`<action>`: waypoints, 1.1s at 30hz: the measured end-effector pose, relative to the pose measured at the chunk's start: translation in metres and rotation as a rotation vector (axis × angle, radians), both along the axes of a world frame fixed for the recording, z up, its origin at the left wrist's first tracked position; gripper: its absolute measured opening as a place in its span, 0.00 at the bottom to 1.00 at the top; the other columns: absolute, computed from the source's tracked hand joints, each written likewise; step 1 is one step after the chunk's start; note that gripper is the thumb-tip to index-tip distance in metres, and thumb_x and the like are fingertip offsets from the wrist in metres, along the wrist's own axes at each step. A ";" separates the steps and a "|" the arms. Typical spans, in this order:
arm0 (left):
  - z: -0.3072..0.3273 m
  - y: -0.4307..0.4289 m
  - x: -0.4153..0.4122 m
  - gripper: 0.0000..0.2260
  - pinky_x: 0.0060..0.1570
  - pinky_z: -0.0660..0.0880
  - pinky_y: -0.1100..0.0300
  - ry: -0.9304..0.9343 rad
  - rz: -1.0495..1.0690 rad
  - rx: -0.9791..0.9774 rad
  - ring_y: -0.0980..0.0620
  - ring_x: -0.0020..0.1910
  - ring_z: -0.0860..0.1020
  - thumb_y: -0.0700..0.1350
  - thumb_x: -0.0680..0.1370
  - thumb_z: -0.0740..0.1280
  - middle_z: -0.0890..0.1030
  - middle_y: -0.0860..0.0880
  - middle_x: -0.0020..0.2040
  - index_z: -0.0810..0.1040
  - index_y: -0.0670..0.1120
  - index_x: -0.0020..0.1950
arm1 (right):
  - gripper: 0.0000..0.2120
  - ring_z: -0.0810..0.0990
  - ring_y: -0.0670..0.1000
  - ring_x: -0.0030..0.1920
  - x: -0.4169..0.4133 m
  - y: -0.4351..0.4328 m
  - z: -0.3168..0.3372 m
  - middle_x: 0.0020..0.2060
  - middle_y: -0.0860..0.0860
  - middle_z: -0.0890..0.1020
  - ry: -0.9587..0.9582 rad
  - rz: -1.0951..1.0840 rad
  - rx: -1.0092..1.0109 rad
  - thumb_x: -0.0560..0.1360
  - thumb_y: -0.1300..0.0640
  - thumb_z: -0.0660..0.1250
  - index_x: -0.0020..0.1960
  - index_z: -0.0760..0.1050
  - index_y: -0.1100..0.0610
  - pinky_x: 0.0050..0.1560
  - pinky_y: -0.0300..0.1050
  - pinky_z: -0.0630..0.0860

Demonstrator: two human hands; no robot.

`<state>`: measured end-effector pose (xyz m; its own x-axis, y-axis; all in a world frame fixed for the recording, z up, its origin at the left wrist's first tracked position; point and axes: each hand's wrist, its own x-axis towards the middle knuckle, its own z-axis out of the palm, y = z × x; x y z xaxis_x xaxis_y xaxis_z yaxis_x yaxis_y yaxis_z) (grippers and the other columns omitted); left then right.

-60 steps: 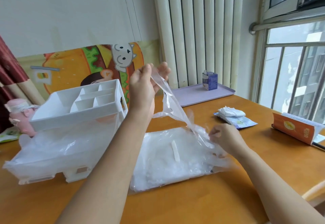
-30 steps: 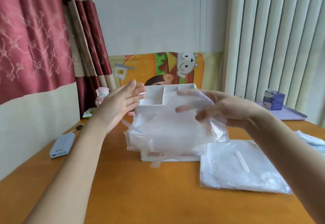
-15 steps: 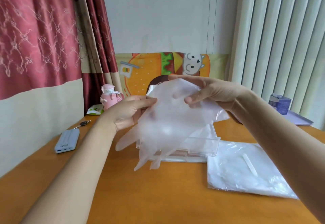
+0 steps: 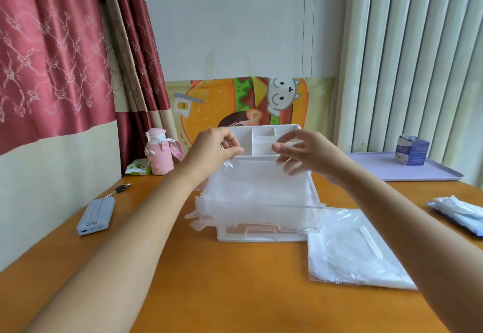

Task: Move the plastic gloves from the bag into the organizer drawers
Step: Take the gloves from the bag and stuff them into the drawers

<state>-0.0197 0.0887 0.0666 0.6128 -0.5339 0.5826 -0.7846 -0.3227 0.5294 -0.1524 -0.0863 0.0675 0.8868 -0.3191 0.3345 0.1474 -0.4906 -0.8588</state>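
A white organizer [image 4: 264, 134] with top compartments stands mid-table, its clear upper drawer [image 4: 300, 212] pulled out toward me. A thin clear plastic glove [image 4: 251, 186] drapes down into that drawer, its fingers spilling over the drawer's left edge. My left hand [image 4: 211, 153] pinches the glove's upper left edge just in front of the organizer's top. My right hand [image 4: 308, 155] pinches the upper right edge. The clear bag of gloves [image 4: 347, 251] lies flat on the table right of the organizer.
A blue power bank [image 4: 96, 215] and keys [image 4: 121, 189] lie at the left. A pink bottle [image 4: 158, 153] stands by the curtain. At the right sit a purple tray [image 4: 386, 168] with a blue box [image 4: 411, 150] and a tissue pack [image 4: 460, 212].
The glove, held up spread in front of the organizer half a second ago, has come down into the open drawer. Both hands now pinch its top edge lower and closer to the organizer.
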 end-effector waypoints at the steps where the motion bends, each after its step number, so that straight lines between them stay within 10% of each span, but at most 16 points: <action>1: -0.002 -0.002 0.000 0.07 0.30 0.66 0.72 -0.028 0.000 -0.017 0.59 0.30 0.75 0.41 0.73 0.74 0.81 0.46 0.34 0.77 0.45 0.40 | 0.10 0.81 0.48 0.30 -0.001 -0.002 0.001 0.35 0.56 0.84 0.062 0.040 0.036 0.71 0.58 0.73 0.50 0.76 0.59 0.33 0.39 0.77; 9: 0.001 -0.008 0.001 0.06 0.32 0.65 0.71 -0.219 0.074 -0.087 0.62 0.29 0.72 0.43 0.74 0.73 0.76 0.55 0.33 0.77 0.46 0.41 | 0.09 0.80 0.43 0.32 0.000 -0.009 0.005 0.36 0.49 0.85 -0.078 -0.136 -0.369 0.69 0.66 0.73 0.45 0.79 0.56 0.35 0.33 0.75; 16: 0.007 -0.005 -0.033 0.04 0.51 0.69 0.65 -0.465 0.098 -0.166 0.53 0.49 0.75 0.36 0.76 0.68 0.77 0.51 0.47 0.79 0.42 0.49 | 0.10 0.77 0.42 0.32 0.010 -0.012 -0.007 0.37 0.51 0.84 -0.036 -0.203 -0.462 0.67 0.65 0.75 0.46 0.78 0.57 0.33 0.33 0.72; 24: -0.011 -0.015 -0.055 0.16 0.53 0.66 0.65 -0.058 -0.061 0.644 0.54 0.64 0.73 0.49 0.78 0.68 0.75 0.52 0.65 0.76 0.50 0.66 | 0.15 0.76 0.51 0.46 0.007 -0.005 -0.006 0.42 0.48 0.74 0.009 -0.324 -0.822 0.67 0.61 0.77 0.51 0.77 0.57 0.43 0.40 0.68; 29: -0.016 -0.017 -0.038 0.17 0.61 0.72 0.57 0.118 -0.174 0.799 0.53 0.62 0.74 0.50 0.76 0.70 0.76 0.52 0.65 0.76 0.52 0.65 | 0.10 0.74 0.49 0.45 -0.003 0.008 -0.001 0.43 0.48 0.74 -0.045 -0.218 -0.932 0.70 0.63 0.73 0.51 0.80 0.55 0.43 0.36 0.66; 33: -0.015 -0.023 -0.034 0.15 0.65 0.70 0.55 0.117 -0.255 0.866 0.52 0.64 0.74 0.44 0.78 0.68 0.76 0.51 0.66 0.77 0.52 0.65 | 0.14 0.75 0.45 0.49 -0.004 0.020 -0.005 0.47 0.46 0.79 0.297 0.023 -0.979 0.77 0.64 0.65 0.58 0.80 0.52 0.47 0.34 0.65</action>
